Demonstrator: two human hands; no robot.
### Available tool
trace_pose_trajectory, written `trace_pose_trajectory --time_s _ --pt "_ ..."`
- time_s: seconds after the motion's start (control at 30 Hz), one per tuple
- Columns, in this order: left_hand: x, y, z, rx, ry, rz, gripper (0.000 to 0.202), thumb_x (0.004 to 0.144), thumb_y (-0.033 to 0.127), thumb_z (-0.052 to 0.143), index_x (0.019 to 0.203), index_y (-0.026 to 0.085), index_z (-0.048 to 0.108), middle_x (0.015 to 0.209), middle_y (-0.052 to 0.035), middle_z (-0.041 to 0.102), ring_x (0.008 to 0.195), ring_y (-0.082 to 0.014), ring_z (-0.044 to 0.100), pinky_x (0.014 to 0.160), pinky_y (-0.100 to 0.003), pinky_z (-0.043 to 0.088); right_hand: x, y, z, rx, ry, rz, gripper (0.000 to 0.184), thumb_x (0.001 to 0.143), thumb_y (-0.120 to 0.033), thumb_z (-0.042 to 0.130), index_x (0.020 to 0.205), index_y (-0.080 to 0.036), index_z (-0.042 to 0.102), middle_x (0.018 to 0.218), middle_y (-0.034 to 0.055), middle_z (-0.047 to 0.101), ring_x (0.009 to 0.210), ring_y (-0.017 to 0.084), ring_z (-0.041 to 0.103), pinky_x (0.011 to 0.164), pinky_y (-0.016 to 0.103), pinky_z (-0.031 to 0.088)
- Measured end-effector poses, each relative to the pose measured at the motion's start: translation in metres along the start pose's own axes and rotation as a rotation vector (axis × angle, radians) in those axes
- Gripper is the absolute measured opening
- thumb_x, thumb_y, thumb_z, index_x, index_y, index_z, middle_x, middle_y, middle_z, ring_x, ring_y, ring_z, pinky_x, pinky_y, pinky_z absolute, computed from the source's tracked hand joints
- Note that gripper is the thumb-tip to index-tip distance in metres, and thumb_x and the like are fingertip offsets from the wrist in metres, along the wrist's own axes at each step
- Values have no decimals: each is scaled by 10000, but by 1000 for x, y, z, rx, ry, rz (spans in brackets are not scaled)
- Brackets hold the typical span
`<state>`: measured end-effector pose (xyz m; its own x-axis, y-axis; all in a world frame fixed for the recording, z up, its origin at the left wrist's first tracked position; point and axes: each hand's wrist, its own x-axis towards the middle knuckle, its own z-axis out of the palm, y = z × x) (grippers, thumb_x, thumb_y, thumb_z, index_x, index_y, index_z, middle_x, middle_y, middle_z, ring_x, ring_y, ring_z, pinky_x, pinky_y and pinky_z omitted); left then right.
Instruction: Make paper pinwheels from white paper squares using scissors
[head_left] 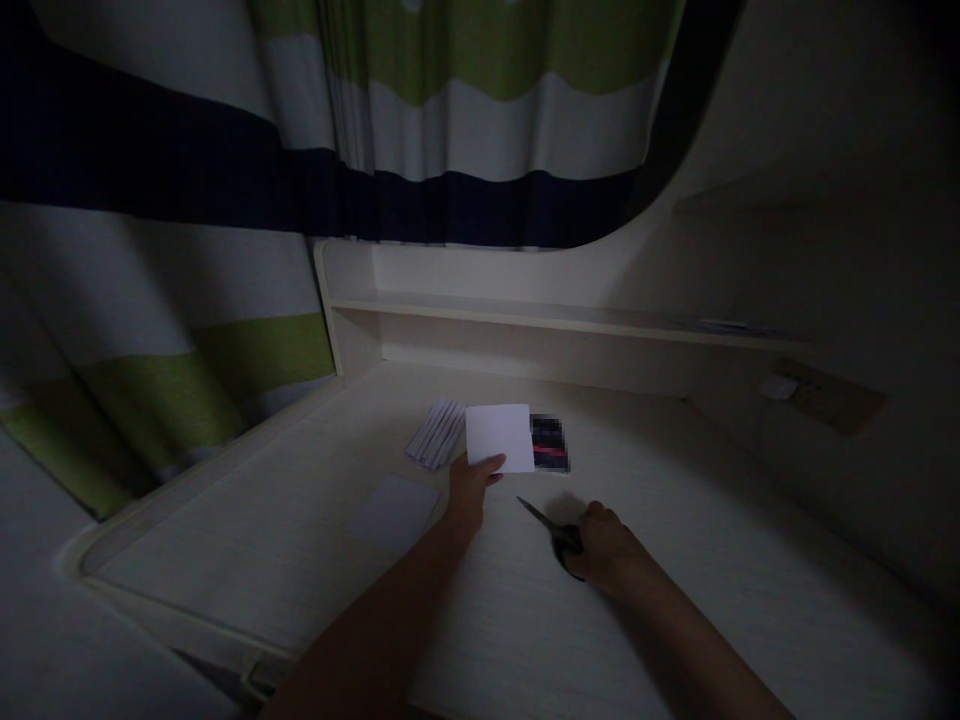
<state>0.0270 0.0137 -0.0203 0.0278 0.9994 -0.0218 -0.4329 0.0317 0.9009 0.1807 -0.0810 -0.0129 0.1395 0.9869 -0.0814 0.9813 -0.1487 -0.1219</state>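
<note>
White paper square is sitting pinched in the left hand; scissors, gripped in the right hand, are pointing up-left toward it.

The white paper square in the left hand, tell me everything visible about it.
The white paper square is plain, blank and flat, with slightly rounded corners. The left hand pinches its lower left corner, holding it over the desk, between a fanned stack of white sheets and a dark item whose edge it covers.
</note>
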Motion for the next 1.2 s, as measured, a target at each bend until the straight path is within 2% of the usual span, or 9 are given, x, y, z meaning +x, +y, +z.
trace_pose_trajectory --time_s 0.23,0.43,0.53,0.7,0.8,0.9,1.0,1.07,1.2 --pt "-1 3 1 -44 -16 -6 414 561 203 691 962 145 608 976 -104 640 841 -204 603 645 -271 477 4 10 -4 29 185 -108 228 682 -325 536 672 -146 677 895 139 533 878 257 474 796 336 385" --pt "2 2 -1 -57 -6 -13 444 562 213 694 988 136 598 994 -118 633 858 -211 600 643 -269 477 5 19 -6 178 206 -106 260 737 -293 473 678 -142 676 925 125 516 683 160 517 667 278 401" --pt "2 3 -1 -58 -12 -5 445 568 216 688 997 141 592 994 -113 634 863 -209 599 645 -269 476 7 22 -4 208 219 -70 227 707 -305 502 647 -166 671 770 101 571 619 166 521 588 274 370" --pt "0 6 -1 -53 -33 17 441 573 231 686 997 152 598 1019 -110 627 877 -213 597 648 -267 473 14 26 -1 524 219 38 182 629 -353 548 552 -198 604 528 42 574 510 173 512 490 267 295" --pt "0 7 -1 -57 -38 34 454 573 241 690 1009 160 595 1022 -108 626 890 -214 595 645 -266 474 15 25 -4 793 197 1 144 581 -337 561 559 -195 552 522 13 569 518 163 513 487 253 309" --pt "0 10 -1 -75 -45 64 481 571 253 697 1031 168 584 1040 -106 618 888 -210 597 642 -267 479 9 20 -13 1074 185 -17 220 568 -395 598 606 -193 522 536 -13 538 519 139 481 489 242 319" --pt "-1 15 -2 -74 -54 83 514 568 256 701 1057 166 571 1032 -105 621 869 -209 602 638 -272 486 -2 12 -25 1083 123 -92 293 617 -472 589 610 -191 506 557 -26 488 542 123 441 512 238 324" --pt "-1 19 -3 -66 -64 92 515 566 259 701 1054 152 573 1001 -106 630 854 -212 604 629 -271 490 -9 9 -31 1047 52 -175 291 682 -465 551 603 -190 500 568 -29 463 551 117 420 514 235 310" --pt "0 26 -3 -43 -78 103 460 557 258 703 983 121 599 939 -107 643 817 -212 608 606 -267 491 -12 9 -34 1017 -36 -252 275 689 -433 576 588 -185 512 564 -23 457 529 113 388 484 234 281"
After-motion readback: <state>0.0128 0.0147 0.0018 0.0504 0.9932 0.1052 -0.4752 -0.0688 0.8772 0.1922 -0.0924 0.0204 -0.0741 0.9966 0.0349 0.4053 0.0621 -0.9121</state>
